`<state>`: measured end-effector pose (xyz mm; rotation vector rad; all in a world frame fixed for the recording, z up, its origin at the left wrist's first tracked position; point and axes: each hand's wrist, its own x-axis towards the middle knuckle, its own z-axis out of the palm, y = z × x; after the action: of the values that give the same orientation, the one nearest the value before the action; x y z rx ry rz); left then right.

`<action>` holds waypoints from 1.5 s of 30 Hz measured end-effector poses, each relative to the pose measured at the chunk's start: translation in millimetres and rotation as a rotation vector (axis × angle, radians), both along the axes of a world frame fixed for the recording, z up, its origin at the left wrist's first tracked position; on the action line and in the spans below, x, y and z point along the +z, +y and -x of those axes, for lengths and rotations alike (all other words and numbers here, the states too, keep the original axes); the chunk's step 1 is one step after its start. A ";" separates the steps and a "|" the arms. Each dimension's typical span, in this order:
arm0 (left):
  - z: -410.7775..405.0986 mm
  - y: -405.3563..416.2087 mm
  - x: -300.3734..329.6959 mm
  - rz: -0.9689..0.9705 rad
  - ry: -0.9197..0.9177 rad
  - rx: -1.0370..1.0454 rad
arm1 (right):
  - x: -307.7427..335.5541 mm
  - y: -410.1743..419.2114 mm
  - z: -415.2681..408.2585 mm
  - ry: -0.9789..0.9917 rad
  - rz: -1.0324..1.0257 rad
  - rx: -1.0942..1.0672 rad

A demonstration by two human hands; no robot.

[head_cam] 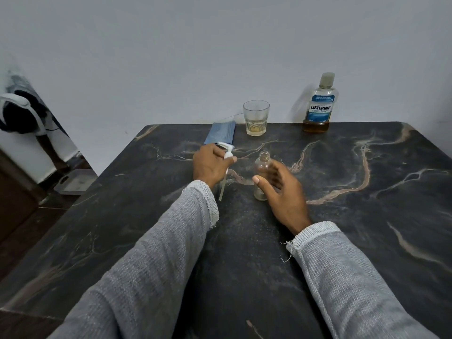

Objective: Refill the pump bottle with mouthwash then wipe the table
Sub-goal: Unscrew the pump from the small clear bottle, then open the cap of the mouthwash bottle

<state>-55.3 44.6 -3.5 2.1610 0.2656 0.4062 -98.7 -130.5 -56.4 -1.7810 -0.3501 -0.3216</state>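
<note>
On dark table [367, 241], left hand [210, 165] gripping pump [226, 155], uncapped bottle [261, 167] alongside.

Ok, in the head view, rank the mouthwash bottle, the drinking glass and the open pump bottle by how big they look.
1. Mouthwash bottle, clearly tallest.
2. and 3. Pump bottle and drinking glass: too close to rank. The bottle looks taller, the glass wider, and the bottle stands nearer the camera, partly behind the right hand.

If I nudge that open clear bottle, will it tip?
Probably: the clear bottle looks empty and narrow, so likely light and tippy. Its smooth wall may slip. The right hand is open beside it, not gripping.
</note>
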 end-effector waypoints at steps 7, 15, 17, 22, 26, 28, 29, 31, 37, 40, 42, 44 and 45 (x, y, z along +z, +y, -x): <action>-6.2 -5.7 -23.4 -0.111 0.115 -0.003 | -2.6 0.6 0.0 0.009 -0.008 -0.002; -5.6 -7.3 -31.6 -0.099 0.146 0.007 | -5.7 0.3 -2.8 0.021 -0.009 0.007; -5.2 -7.9 -32.6 -0.090 0.140 0.004 | -6.2 -0.7 -3.0 0.021 -0.006 0.007; -2.3 -7.5 -33.9 -0.063 0.138 -0.004 | -8.9 -3.0 -3.8 0.022 -0.006 0.001; 0.7 -5.4 -33.6 -0.057 0.142 -0.026 | -9.3 -4.3 -2.2 0.047 0.000 0.000; 3.0 -3.6 -33.5 -0.049 0.145 -0.043 | -7.6 -4.6 1.4 0.053 -0.001 -0.009; 4.2 -2.3 -33.0 -0.050 0.148 -0.054 | -6.1 -4.8 3.5 0.052 -0.007 -0.010; 7.3 -0.3 -31.4 -0.058 0.151 -0.075 | -3.6 -4.8 7.3 0.044 -0.032 -0.015; 6.8 -0.2 -14.8 -0.064 0.021 -0.139 | 7.4 -5.8 11.6 0.013 -0.109 -0.143; -5.1 -9.7 1.0 -0.075 -0.047 -0.240 | 21.6 -20.3 -1.9 0.014 -0.091 -0.231; -14.4 -18.1 8.2 -0.084 -0.070 -0.298 | 32.9 -36.3 -19.2 0.022 -0.064 -0.297; -23.8 -24.0 11.0 -0.073 -0.065 -0.349 | 44.1 -53.3 -41.3 0.040 -0.030 -0.375; -29.6 -26.9 11.3 -0.058 -0.058 -0.375 | 50.3 -62.4 -54.2 0.051 -0.007 -0.415</action>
<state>-25.7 17.8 7.9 2.1903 -0.1860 0.2621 -44.5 -192.9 -6.1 -1.8442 0.0618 -0.5676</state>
